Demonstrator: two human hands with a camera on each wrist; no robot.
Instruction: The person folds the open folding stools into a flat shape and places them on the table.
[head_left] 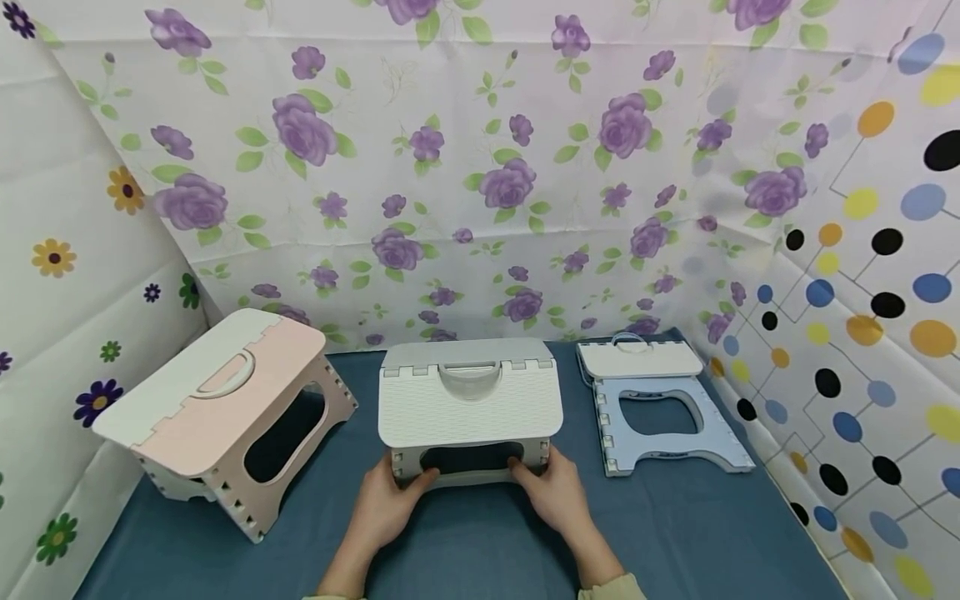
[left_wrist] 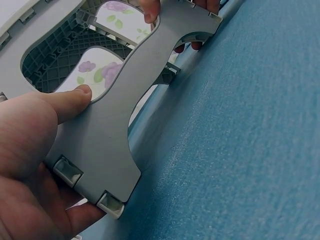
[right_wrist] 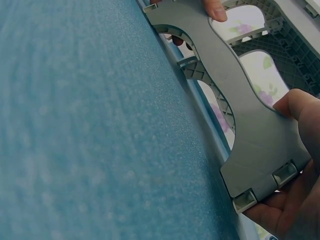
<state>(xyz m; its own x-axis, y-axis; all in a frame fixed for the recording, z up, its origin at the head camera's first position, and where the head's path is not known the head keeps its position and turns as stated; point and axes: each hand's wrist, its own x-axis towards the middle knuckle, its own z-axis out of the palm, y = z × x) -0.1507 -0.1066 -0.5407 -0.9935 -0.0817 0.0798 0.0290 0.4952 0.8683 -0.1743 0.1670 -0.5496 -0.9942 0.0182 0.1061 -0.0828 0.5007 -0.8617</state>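
A grey-and-white folding step stool [head_left: 468, 412] stands unfolded at the middle of the table, a grey handle [head_left: 470, 375] set into its top. My left hand [head_left: 384, 507] grips the left side of its front leg panel, the thumb on the outer face and the fingers curled behind the edge. On the right side, my right hand [head_left: 557, 493] holds the same panel in a mirrored way. Close up, the left wrist view shows the grey leg panel [left_wrist: 107, 140] with its notched edge and large cutout. The right wrist view shows the right thumb [right_wrist: 295, 102] at the cutout's rim.
To the left a pink-and-white folding stool [head_left: 255, 396] stands unfolded. At the right is a blue-and-white folding stool [head_left: 609, 425], its blue panel towards me. A blue cloth [head_left: 480, 550] covers the table. Flowered sheeting [head_left: 450, 192] hangs behind, and dotted sheeting [head_left: 795, 417] hangs on the right.
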